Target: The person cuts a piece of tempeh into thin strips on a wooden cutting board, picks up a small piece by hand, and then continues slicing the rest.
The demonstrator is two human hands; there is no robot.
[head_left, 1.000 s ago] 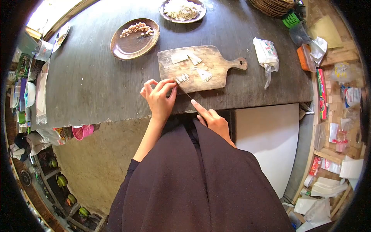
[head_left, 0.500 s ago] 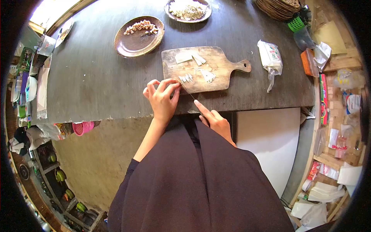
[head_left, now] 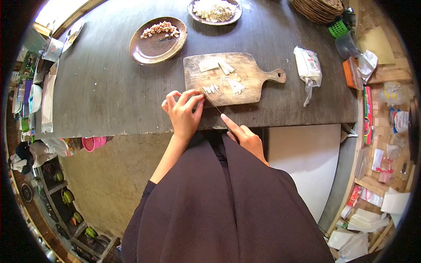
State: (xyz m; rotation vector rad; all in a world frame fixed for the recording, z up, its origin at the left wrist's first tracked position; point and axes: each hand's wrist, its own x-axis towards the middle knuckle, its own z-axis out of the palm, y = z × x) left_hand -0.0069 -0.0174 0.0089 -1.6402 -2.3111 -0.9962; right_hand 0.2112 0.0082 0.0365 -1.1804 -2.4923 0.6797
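Note:
A wooden cutting board (head_left: 250,87) lies near the front edge of the dark table. On it are larger white slabs (head_left: 209,65), cut white strips (head_left: 211,89) and a small heap of chopped white bits (head_left: 237,87). My right hand (head_left: 246,139) is closed round a knife (head_left: 214,105), its index finger stretched along the back of the thin blade. The blade slants up to the board's near-left corner. There my left hand (head_left: 183,115) pinches with its fingertips beside the blade's tip. What sits between those fingertips is too small to make out.
Beyond the board stand a brown plate (head_left: 149,51) with chopped brownish pieces and another plate (head_left: 239,16) heaped with pale shreds. To the right lies a white plastic packet (head_left: 308,63). A woven basket (head_left: 319,8) is at the far right, above cluttered shelving.
Both hands and the knife hold nearly the same place. The view has shifted very slightly; the food pieces look unchanged.

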